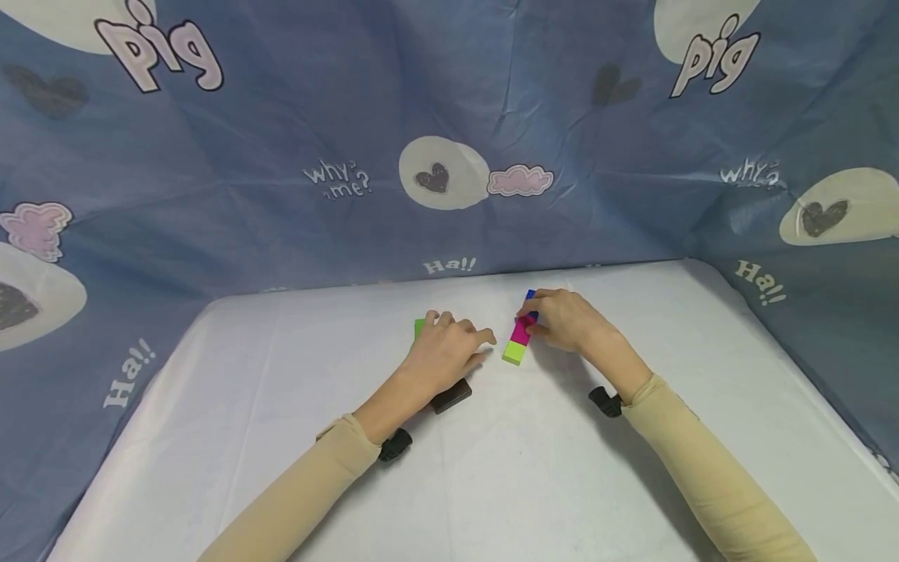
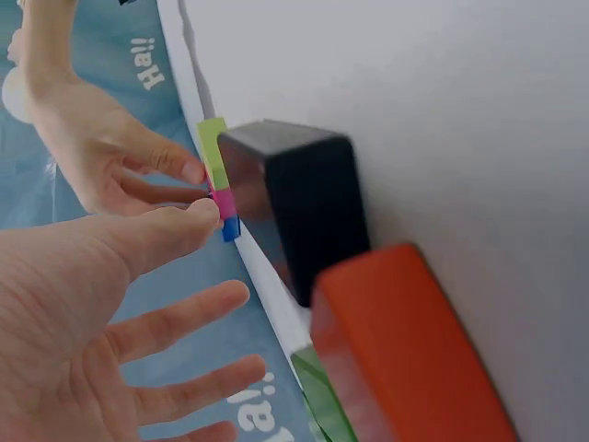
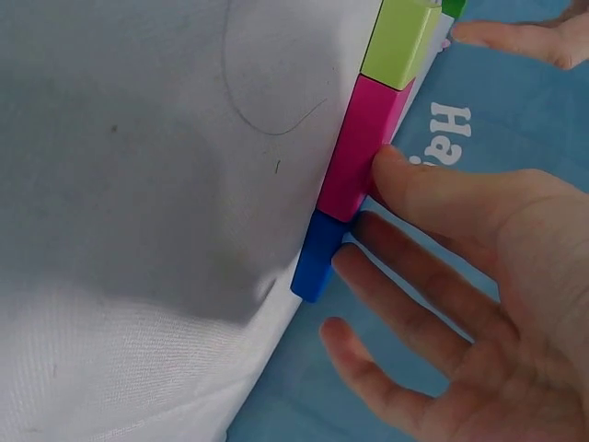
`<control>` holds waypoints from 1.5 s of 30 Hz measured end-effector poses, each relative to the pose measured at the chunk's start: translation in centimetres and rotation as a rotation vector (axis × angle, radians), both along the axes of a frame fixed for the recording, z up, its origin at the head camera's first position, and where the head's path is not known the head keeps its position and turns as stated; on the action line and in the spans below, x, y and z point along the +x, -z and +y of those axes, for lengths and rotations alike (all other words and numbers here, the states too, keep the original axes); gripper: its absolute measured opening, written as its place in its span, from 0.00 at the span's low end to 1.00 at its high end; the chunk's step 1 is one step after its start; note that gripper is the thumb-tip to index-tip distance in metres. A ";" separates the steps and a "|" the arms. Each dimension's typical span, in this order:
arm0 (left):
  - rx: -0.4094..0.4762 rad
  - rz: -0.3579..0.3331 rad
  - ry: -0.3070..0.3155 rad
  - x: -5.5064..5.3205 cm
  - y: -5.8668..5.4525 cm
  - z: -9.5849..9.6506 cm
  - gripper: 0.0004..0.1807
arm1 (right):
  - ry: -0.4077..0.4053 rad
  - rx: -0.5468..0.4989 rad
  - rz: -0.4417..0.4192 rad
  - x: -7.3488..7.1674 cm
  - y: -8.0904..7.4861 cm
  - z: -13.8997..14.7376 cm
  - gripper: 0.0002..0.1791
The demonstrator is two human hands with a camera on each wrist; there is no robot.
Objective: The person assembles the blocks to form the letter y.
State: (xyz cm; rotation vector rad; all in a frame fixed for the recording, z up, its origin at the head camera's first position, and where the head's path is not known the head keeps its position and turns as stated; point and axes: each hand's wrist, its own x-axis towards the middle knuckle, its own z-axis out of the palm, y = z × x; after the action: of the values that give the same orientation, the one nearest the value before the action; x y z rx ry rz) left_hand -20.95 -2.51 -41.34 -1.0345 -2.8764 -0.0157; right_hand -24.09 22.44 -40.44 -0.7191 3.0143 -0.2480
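Note:
A yellow-green block point(image 1: 514, 353), a magenta block point(image 1: 520, 332) and a blue block point(image 3: 319, 260) lie end to end in a slanting row on the white table. My right hand point(image 1: 562, 318) pinches the magenta block, thumb on its near side and index finger reaching over the row. Its other fingers lie by the blue block. My left hand point(image 1: 442, 353) hovers with fingers spread and nothing between them. Close by it stand a black block point(image 2: 317, 216), a red block point(image 2: 405, 341) and a green block point(image 2: 322, 396); in the head view the hand hides the red one.
A white cloth covers the table point(image 1: 562, 484). Behind it and along the sides hangs a blue printed curtain point(image 1: 337, 226). Dark devices point(image 1: 395, 445) are strapped at both wrists.

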 end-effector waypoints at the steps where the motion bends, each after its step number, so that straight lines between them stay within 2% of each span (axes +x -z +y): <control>1: 0.001 -0.002 -0.003 0.0 0.1 -0.2 0.16 | 0.001 -0.001 0.000 0.0 0.0 0.0 0.18; 13: 0.035 -0.011 -0.041 -0.1 0.3 -2.9 0.16 | -0.002 -0.002 0.000 0.0 0.0 0.0 0.18; 35: 0.081 -0.063 -0.121 -1.2 0.3 -5.8 0.17 | -0.016 -0.011 0.014 -0.1 0.2 0.1 0.17; 45: 0.063 -0.084 -0.163 -1.3 -0.2 -6.8 0.18 | -0.011 -0.024 0.007 -0.1 0.3 0.1 0.17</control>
State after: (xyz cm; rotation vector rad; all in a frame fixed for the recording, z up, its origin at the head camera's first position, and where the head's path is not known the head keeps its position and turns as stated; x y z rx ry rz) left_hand -22.26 -9.30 -41.15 -0.8049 -3.0051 -0.1414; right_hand -24.17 22.56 -40.70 -0.7399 3.0186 -0.2818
